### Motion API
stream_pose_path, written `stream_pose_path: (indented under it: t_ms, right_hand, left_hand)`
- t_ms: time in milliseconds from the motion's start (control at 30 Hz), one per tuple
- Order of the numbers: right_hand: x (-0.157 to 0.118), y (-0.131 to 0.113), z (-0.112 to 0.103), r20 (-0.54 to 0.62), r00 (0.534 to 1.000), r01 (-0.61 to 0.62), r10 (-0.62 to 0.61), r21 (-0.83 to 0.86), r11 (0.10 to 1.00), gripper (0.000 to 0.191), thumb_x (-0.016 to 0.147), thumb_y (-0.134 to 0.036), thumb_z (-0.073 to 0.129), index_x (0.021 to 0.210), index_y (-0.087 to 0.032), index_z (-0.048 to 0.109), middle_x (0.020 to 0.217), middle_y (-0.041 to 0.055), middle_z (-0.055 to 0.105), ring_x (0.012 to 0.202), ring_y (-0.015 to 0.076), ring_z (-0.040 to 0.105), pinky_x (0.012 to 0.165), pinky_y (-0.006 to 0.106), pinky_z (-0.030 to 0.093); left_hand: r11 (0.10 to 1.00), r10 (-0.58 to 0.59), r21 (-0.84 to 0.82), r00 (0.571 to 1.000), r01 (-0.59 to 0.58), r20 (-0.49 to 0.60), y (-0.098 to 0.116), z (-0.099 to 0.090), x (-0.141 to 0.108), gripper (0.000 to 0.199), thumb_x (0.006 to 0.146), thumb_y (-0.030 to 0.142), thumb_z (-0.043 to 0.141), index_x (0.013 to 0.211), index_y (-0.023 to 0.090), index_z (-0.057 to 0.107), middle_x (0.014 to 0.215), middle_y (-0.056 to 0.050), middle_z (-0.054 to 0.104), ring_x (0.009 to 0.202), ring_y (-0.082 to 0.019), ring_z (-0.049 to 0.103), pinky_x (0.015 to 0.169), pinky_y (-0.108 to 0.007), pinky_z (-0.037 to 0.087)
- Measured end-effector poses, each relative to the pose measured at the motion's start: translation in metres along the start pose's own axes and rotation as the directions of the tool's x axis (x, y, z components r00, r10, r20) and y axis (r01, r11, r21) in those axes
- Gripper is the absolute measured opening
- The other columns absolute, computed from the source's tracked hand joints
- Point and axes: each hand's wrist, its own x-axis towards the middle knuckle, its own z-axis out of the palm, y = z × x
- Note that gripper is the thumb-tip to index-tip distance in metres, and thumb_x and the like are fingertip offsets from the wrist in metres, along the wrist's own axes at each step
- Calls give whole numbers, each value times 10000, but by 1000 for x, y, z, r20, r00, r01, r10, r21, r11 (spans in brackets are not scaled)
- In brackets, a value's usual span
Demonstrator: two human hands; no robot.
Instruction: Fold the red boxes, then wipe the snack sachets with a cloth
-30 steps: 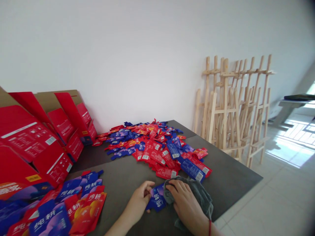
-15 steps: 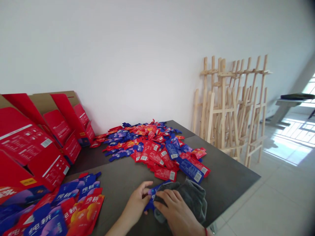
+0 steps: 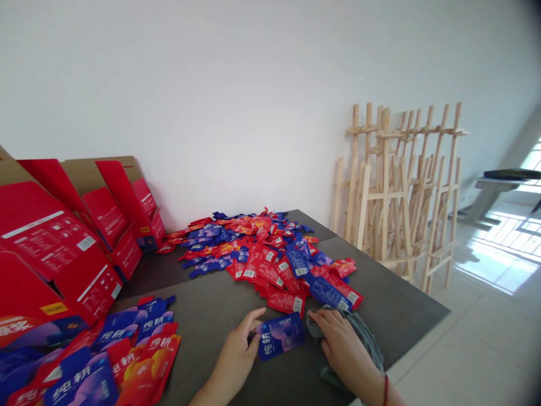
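My left hand (image 3: 239, 349) pinches the left end of a blue pouch (image 3: 282, 336) with pale lettering and purple fruit printed on it. The pouch lies nearly flat above the dark table, its whole printed front showing. To its right, my right hand (image 3: 343, 341) presses on a crumpled grey cloth (image 3: 368, 332), fingers curled over its left part. A red band circles the right wrist. Just beyond the hands spreads a heap of red pouches (image 3: 270, 275) and blue pouches (image 3: 327, 291), some with barcodes facing up.
Open red cartons (image 3: 87, 282) stand on the table's left. In front of them lies a pile of red and blue pouches (image 3: 146, 361). The dark table (image 3: 406, 310) ends at the right, with wooden easels (image 3: 386, 192) on the floor beyond. A white wall (image 3: 236, 113) rises behind.
My right hand has moved right with the grey cloth, off the blue pouch, which is now uncovered. My left hand has stayed at the pouch's left end.
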Motion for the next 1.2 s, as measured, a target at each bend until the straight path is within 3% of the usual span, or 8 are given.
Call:
stream_pose_path:
  t_ms: [67,167,333,433,533,733,1033,1200]
  right_hand:
    - [2,2,-5,-36,999,-19,22,89,996,584,720,-37,429,1272,-168,569,1263,95,595,1190,240,502,1052,389,347]
    - [5,-3,-13,-114,991,-38,63,215,976,521,761,-84,406,1255,-161,551,1270,99,579,1204,226,495,1069,382,337]
    - [-2,-41,-13,-43,992,124,-117,261,957,582,691,-77,419,1238,-213,561,1284,60,566,1222,203,458,1068,352,308]
    - [-7,-62,-6,168,947,235,-273,214,948,539,703,-155,482,1230,-212,578,1270,56,580,1195,228,461,1050,351,299]
    - [-8,-65,-3,243,919,267,-311,199,943,511,726,-210,497,1231,-216,579,1278,47,578,1185,231,459,1044,344,286]
    - [-13,-42,-10,246,917,263,-316,223,939,629,621,-147,486,1236,-230,593,1285,26,583,1193,216,460,1037,331,286]
    - [-27,-8,-20,111,993,26,-27,10,1000,574,680,-91,444,1223,-187,605,1268,82,594,1173,247,492,1021,381,335]
    - [-21,-39,2,91,955,281,-283,35,959,606,682,-102,523,1273,-235,548,1292,27,588,1158,237,496,981,350,364]
  left_hand:
    - [967,194,170,981,-191,-2,9,-7,-4,307,907,199,403,1166,235,564,988,-39,676,931,-175,622,857,-313,463]
    - [847,386,321,905,-424,177,21,-15,-8,294,922,130,361,998,240,623,1003,-39,672,935,-163,594,838,-289,432]
    - [673,401,421,779,-608,483,30,-11,-13,125,861,154,561,876,252,637,997,-5,673,932,-173,553,832,-306,379]
    - [692,332,446,799,-568,502,25,-5,-14,129,763,304,736,803,240,631,922,8,660,914,-184,546,804,-307,371]
    - [775,264,450,874,-444,407,20,-4,-12,169,745,301,750,774,219,606,925,0,641,924,-188,540,811,-303,380]
    - [883,166,390,950,-262,263,18,-4,-10,418,686,181,747,1058,241,567,1104,-22,606,1055,-220,507,938,-341,367]
    - [864,-1,493,980,-99,198,28,0,-13,319,652,205,735,928,210,574,1003,-30,602,978,-230,515,884,-348,350]
    - [822,-72,569,988,-20,139,32,3,-20,292,640,244,724,876,208,556,910,-13,626,894,-225,525,800,-330,331]
